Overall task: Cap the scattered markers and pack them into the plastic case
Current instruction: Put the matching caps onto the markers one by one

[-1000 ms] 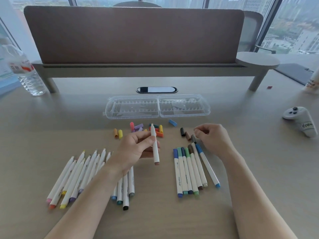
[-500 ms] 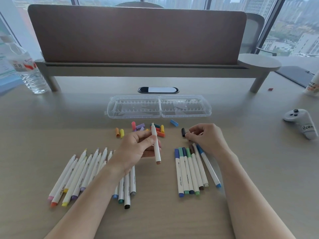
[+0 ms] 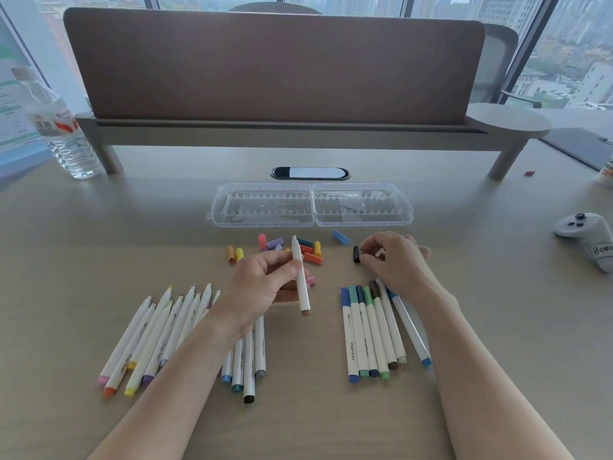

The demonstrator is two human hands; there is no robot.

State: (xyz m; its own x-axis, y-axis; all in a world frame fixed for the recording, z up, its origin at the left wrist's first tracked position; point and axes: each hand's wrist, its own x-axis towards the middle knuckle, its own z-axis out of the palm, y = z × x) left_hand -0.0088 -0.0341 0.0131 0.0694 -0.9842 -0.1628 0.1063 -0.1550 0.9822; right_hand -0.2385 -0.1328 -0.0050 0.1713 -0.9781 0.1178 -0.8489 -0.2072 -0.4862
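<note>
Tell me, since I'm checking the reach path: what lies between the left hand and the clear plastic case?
In the head view, a cluster of loose coloured caps lies between the left hand and the clear plastic case.

Left hand (image 3: pixel 265 287) is raised mid-tabletop, fingers (image 3: pixel 292 270) curled in a pinch; right hand (image 3: pixel 394 260) is lower, fingertips pinched, both forearms extended.

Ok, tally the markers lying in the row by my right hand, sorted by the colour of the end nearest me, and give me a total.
blue-ended markers: 2
green-ended markers: 2
navy-ended marker: 1
brown-ended marker: 1
cream-ended marker: 1
Total: 7
</note>
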